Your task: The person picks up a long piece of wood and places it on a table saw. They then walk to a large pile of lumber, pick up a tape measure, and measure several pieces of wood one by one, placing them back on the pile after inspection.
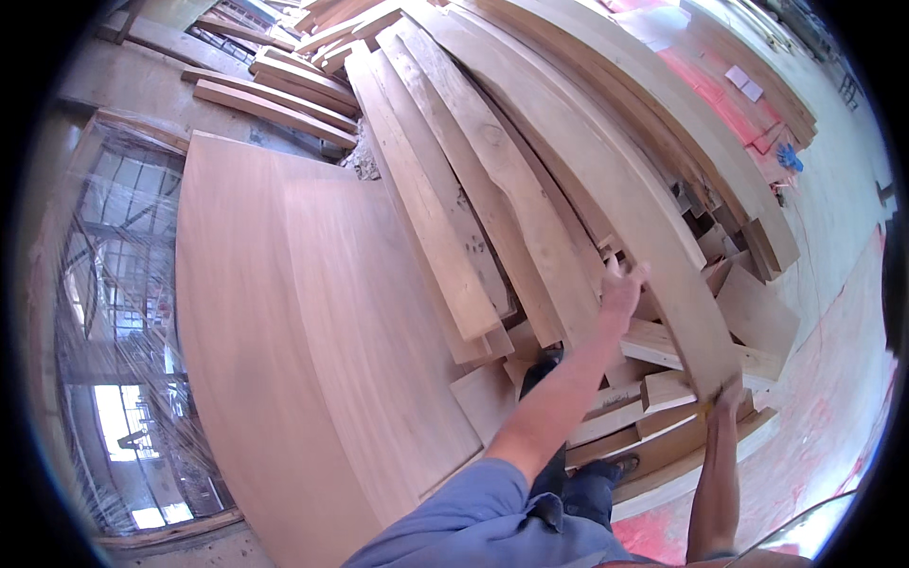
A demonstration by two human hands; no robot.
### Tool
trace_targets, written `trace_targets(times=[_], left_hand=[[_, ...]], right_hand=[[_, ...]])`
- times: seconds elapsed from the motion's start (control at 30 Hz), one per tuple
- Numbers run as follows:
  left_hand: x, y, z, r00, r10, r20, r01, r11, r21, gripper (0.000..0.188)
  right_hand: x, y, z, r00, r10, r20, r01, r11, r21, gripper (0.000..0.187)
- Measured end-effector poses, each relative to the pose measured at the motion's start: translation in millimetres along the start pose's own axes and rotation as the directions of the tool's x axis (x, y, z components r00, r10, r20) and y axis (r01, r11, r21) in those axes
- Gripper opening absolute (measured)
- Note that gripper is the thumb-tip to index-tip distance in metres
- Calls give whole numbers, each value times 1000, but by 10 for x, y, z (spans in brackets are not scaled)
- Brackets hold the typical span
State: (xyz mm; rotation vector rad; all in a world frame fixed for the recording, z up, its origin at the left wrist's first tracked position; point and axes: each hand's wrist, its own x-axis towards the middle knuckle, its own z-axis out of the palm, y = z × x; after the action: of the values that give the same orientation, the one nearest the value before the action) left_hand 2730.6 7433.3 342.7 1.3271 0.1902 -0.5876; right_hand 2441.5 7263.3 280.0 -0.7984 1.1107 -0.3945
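Observation:
A long, pale wooden plank runs from the far stack down to its near end in front of me. My left hand is closed on its left edge, some way up from that end. At the near end, my right hand grips the corner; its fingers are partly hidden. A small yellow bit shows beside the right fingers, too small to name. Left of the plank lie several rough-edged boards, side by side. Offcut blocks lie beneath its near end.
Wide smooth panels lie to the left. Beyond them is a frame covered in clear plastic film. Shorter timbers are piled at the far left. More long boards stand to the right, near a blue crumpled item.

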Motion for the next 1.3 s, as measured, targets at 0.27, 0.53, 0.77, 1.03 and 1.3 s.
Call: trace_targets(times=[0.27,0.53,0.77,1.03,1.3], left_hand=[[-476,-451,-1485,944,-223,-241,202,973,-112,94],[-569,-1325,-1475,919,-368,-140,355,929,-106,55],[-406,-1162,-1274,924,-287,-254,326,937,126,59],[-497,-1260,-1576,864,-320,-389,223,936,-273,61],[-734,-1058,-2071,896,-444,-34,285,630,-722,63]], right_hand=[[1006,390,888,992,-7,-126,-6,994,-108,61],[350,1486,819,836,544,69,-510,818,-267,65],[121,1541,1629,814,562,149,-563,826,-39,55],[-424,1623,1584,934,257,249,-133,895,-426,40],[-1461,1333,1811,875,-159,456,445,635,-631,58]])
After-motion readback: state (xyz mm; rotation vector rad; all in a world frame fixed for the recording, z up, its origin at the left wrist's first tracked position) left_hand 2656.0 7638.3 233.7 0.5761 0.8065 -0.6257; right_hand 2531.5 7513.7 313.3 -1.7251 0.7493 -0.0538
